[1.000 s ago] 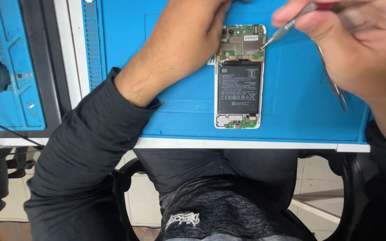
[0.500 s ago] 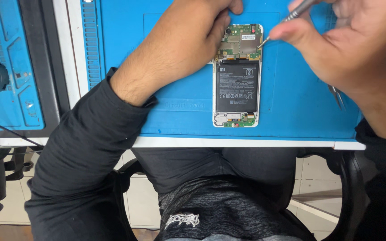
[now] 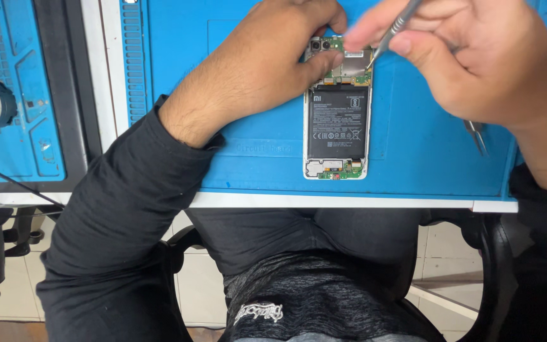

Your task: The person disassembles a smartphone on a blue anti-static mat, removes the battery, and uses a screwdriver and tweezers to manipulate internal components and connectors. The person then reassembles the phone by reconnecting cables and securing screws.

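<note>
Blue mat [image 3: 413, 126] at frame centre carries the opened phone [image 3: 337, 114], my left hand [image 3: 267, 63] clamping its top while my right hand [image 3: 470, 57] pinches a metal tool [image 3: 395, 26] over the board, where a slip could gouge components.

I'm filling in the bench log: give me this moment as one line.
left hand: steadies opened phone at its top | right hand: holds thin metal tool, tip at upper circuit board | phone: flat on blue mat

Blue mat [image 3: 235, 126]; black battery [image 3: 337, 121]; green circuit board [image 3: 349, 77].
</note>
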